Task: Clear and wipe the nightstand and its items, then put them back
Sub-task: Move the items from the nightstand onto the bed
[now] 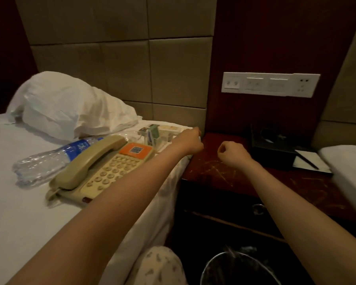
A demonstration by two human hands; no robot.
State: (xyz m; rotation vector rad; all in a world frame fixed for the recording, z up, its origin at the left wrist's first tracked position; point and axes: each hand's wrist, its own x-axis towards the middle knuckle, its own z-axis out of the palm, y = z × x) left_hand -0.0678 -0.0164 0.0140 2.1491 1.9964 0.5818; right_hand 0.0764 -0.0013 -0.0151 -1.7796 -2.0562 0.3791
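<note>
Telephone on bed, handset angled toward headboard

Fingers of the left hand faced away from the camera; any grip could not be determined. The left forearm covered the near right corner of the telephone and part of the tray. The waste bin was cut by the bottom edge. Print on the bottle was unreadable.

Dim, warm room light leaves the nightstand and lower right corner murky, the white pillow brightest, detail soft, wide-angle edges slightly bowed
</note>
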